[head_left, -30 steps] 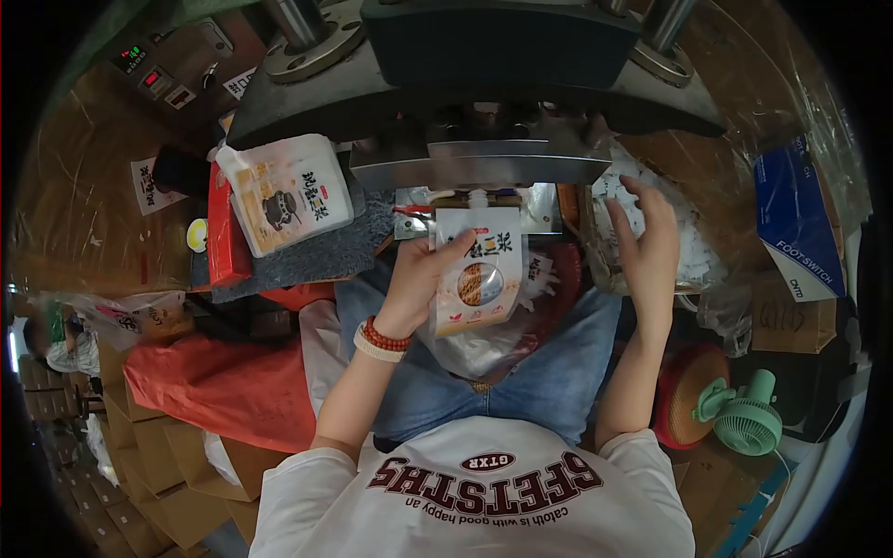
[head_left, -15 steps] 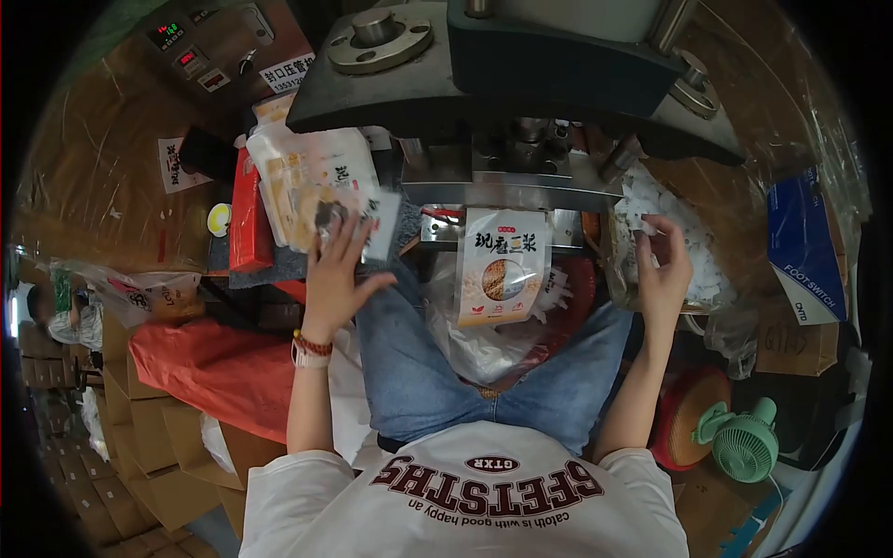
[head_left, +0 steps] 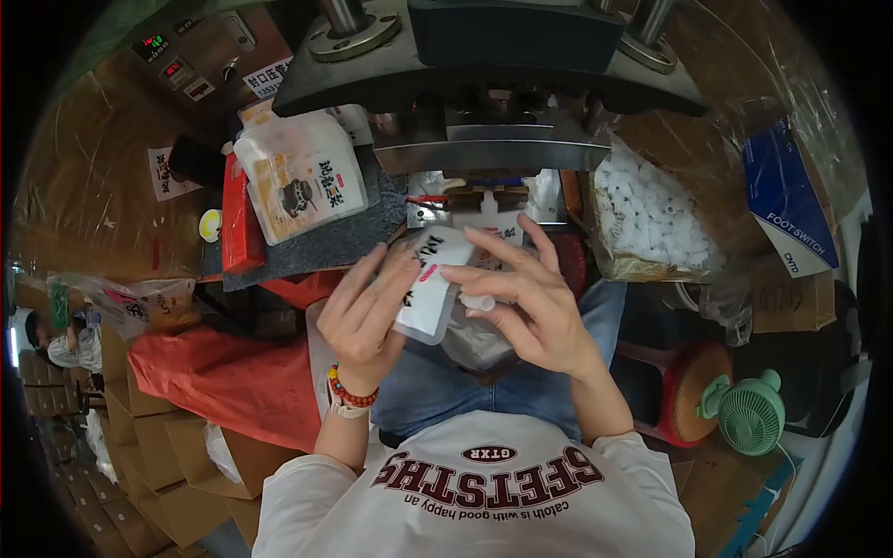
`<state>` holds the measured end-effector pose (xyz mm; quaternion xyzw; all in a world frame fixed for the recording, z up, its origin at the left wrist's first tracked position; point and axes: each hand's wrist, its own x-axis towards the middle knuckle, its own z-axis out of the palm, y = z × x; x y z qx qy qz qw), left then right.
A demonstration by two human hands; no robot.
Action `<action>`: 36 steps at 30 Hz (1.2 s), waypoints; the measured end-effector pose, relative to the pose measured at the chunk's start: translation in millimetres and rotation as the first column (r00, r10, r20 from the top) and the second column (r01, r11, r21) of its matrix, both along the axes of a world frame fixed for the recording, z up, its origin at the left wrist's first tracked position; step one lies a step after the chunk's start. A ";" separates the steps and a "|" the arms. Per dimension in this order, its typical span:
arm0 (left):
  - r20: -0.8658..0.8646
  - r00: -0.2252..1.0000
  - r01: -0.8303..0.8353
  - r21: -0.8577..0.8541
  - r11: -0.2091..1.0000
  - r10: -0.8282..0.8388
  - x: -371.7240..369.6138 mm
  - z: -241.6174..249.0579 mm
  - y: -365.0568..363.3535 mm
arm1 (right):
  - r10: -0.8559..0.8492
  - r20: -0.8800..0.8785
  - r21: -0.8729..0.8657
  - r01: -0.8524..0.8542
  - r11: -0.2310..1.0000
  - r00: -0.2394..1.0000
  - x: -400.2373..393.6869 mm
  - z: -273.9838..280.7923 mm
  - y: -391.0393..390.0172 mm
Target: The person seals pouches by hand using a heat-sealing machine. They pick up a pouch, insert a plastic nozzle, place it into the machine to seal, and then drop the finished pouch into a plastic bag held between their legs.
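In front of the press, my left hand is closed on a printed plastic pouch, which is tilted. My right hand pinches a small white plastic spout between thumb and fingers, right at the pouch's edge. Behind my right fingers, another printed pouch hangs under the press jaws, mostly hidden by the hand. Below my hands, a clear plastic bag lies between the knees.
A stack of printed pouches lies on a grey mat at left, beside a red box. To the right are a box of white spouts, a blue foot-switch box and a green fan. The heavy press stands ahead.
My left hand has come from the pouch stack to the middle with a pouch. My right hand has come from the spout box with a spout. The view has shifted slightly.
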<state>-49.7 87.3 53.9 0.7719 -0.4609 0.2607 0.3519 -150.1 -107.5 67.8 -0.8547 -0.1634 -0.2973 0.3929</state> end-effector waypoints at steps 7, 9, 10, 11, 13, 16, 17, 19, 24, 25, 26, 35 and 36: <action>0.080 0.996 -0.053 0.380 0.923 0.024 59.8 -85.1 33.1 | -0.175 -0.061 0.202 0.184 0.962 0.983 -16.6 -7.7 -8.2; 0.034 0.999 -0.023 0.343 0.939 0.012 55.3 -78.5 28.5 | -0.183 -0.041 0.192 0.187 0.963 0.982 -9.7 -15.1 -4.2; -0.174 0.984 0.009 0.218 0.976 0.030 45.8 -66.6 27.6 | -0.190 -0.023 0.240 0.190 0.952 0.982 -12.5 -13.5 -1.3; -0.371 0.928 0.003 0.077 0.997 0.025 38.3 -53.8 25.7 | -0.193 0.001 0.281 0.185 0.942 0.981 -13.7 -10.4 -1.4; -0.127 0.984 -0.140 -0.089 0.986 0.129 28.7 -24.7 24.8 | -0.219 0.093 0.297 0.183 0.937 0.971 -19.0 0.9 -3.8; 0.374 0.817 -0.360 -0.266 0.894 0.440 34.4 5.3 49.1 | -0.264 0.242 0.286 0.191 0.939 0.934 -26.6 7.8 -8.9; 0.476 0.726 -0.428 -0.250 0.868 0.495 35.2 7.6 52.6 | -0.269 0.230 0.316 0.189 0.930 0.935 -28.1 5.9 -7.8; 0.198 0.950 -0.276 0.182 0.944 0.240 51.5 -23.1 33.9 | -0.261 0.219 0.343 0.177 0.923 0.940 -29.4 -1.0 -5.8; -0.264 0.963 -0.012 0.125 0.992 0.045 45.6 -73.0 16.9 | -0.261 0.054 0.320 0.231 0.919 0.964 -28.2 -9.8 -2.5; -0.517 0.855 -0.072 -0.042 0.996 0.040 30.0 -68.4 15.5 | -0.255 0.040 0.310 0.231 0.922 0.966 -33.7 -8.7 -2.4; -0.531 0.847 -0.091 -0.137 0.986 0.004 23.7 -64.5 7.9 | -0.318 0.092 0.296 0.279 0.914 0.944 -31.0 -4.1 -2.1; -0.331 0.906 0.259 -0.063 0.964 -0.265 -8.6 -1.6 -13.8 | -0.108 0.082 -0.024 0.110 0.994 0.991 -16.9 7.5 -5.8; -0.396 0.842 0.346 -0.127 0.930 -0.367 -8.4 -1.3 -12.5 | -0.013 0.037 0.061 0.011 0.998 0.999 -18.3 11.2 -8.3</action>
